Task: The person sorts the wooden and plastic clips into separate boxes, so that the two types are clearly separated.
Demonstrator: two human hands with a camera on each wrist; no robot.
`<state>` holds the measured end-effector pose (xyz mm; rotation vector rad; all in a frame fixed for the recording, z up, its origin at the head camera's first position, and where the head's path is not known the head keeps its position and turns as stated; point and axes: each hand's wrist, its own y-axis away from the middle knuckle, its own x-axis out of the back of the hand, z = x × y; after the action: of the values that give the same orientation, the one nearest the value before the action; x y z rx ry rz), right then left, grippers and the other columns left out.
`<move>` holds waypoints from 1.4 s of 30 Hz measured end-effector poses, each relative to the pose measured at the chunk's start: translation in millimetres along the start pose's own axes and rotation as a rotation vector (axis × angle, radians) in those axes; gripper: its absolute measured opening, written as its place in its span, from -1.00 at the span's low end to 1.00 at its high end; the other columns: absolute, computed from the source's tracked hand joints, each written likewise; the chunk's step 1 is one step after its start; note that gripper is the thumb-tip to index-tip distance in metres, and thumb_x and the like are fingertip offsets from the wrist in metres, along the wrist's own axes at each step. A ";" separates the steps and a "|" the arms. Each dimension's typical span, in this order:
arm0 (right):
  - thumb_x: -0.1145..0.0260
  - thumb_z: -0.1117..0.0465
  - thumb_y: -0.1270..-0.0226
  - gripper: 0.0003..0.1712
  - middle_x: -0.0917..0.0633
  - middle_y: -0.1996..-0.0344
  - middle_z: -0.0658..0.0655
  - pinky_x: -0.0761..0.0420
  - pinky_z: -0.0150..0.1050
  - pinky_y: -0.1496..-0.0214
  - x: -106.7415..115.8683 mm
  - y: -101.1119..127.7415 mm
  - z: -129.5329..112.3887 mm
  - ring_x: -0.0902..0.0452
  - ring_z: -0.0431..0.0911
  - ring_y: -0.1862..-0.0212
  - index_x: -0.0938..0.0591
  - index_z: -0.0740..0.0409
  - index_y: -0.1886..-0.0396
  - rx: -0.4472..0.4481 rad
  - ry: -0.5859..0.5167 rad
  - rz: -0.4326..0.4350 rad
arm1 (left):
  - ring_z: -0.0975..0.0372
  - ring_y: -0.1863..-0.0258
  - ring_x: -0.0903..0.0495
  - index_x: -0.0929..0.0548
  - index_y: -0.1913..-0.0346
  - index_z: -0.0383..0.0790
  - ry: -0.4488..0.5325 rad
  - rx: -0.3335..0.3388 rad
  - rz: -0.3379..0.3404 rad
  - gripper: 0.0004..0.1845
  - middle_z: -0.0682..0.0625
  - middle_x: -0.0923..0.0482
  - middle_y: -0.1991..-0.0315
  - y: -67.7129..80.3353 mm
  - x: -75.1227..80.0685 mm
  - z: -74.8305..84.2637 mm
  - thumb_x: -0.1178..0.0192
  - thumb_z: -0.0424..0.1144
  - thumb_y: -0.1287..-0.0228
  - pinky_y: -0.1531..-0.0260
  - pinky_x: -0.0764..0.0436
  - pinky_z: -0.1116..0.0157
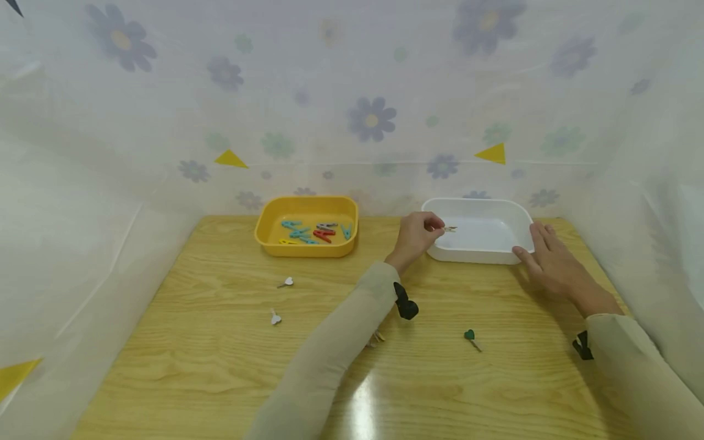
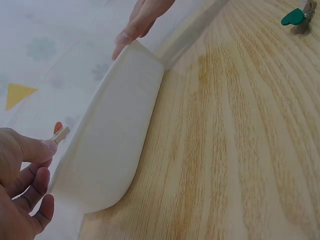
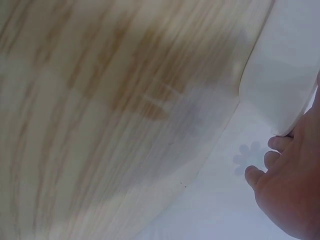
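My left hand (image 1: 414, 237) pinches a small wooden clothespin (image 1: 450, 229) between thumb and fingertips, over the left rim of the white basin (image 1: 474, 256). In the left wrist view, an orange decoration shows on the clothespin (image 2: 61, 135). With thumb and fingers round its front right corner, my right hand (image 1: 558, 269) holds the basin. From the right wrist view, the right hand (image 3: 290, 185) lies against the basin's outer side, its grip partly out of frame. The part of the basin's floor that shows in the head view bears nothing.
Left of the basin stands a yellow basin (image 1: 308, 251) with several coloured plastic clothespins. Two clips with white hearts (image 1: 288, 282) (image 1: 276, 319) lie on the table (image 1: 220, 366); a green-heart clip (image 1: 470, 335) lies right. Another clip (image 1: 379, 336) is partly behind the left sleeve. A flowered curtain (image 1: 308, 110) surrounds the table.
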<state>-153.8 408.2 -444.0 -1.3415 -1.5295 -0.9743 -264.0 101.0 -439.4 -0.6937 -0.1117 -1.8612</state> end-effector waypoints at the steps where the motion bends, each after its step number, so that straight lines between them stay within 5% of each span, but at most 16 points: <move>1: 0.17 -0.16 -0.71 -0.05 0.27 -0.58 0.53 0.33 0.28 -0.55 -0.1 0.1 0.2 0.54 0.32 -0.59 0.34 0.42 -0.60 0.000 0.000 -0.001 | 0.34 0.35 -0.56 -0.81 0.20 -0.20 -0.005 0.000 0.000 -0.96 0.06 -0.70 0.31 -0.2 -0.2 0.2 -0.39 -0.31 -0.37 0.34 -0.50 0.54; 23: 0.18 -0.14 -0.72 -0.06 0.28 -0.57 0.54 0.32 0.29 -0.55 -1.9 2.7 -2.5 0.52 0.35 -0.59 0.34 0.44 -0.60 0.010 -0.015 0.008 | 0.25 0.21 -0.59 -0.77 0.04 -0.32 -0.004 -0.032 -0.051 -0.82 -0.03 -0.72 0.18 6.4 4.7 -0.2 -0.40 -0.35 -0.34 0.20 -0.51 0.55; 34: 0.17 -0.13 -0.72 -0.06 0.27 -0.56 0.57 0.34 0.26 -0.56 5.8 -4.1 -0.5 0.53 0.35 -0.58 0.33 0.49 -0.58 0.015 0.003 0.006 | 0.22 0.20 -0.63 -0.77 0.02 -0.33 0.074 -0.075 -0.099 -0.79 -0.11 -0.73 0.10 18.7 27.2 3.2 -0.41 -0.35 -0.33 0.24 -0.54 0.52; 42: 0.17 -0.13 -0.72 -0.06 0.25 -0.56 0.56 0.32 0.28 -0.55 2.0 -3.5 1.0 0.51 0.36 -0.59 0.33 0.48 -0.59 0.015 -0.003 0.008 | 0.22 0.16 -0.65 -0.74 0.00 -0.26 0.111 -0.115 -0.168 -0.81 -0.13 -0.72 0.03 50.0 60.1 6.1 -0.38 -0.31 -0.37 0.13 -0.60 0.43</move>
<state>-157.5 409.3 -442.5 -1.3375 -1.5297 -0.9546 -231.6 33.6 -415.9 -0.6753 0.0100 -2.0762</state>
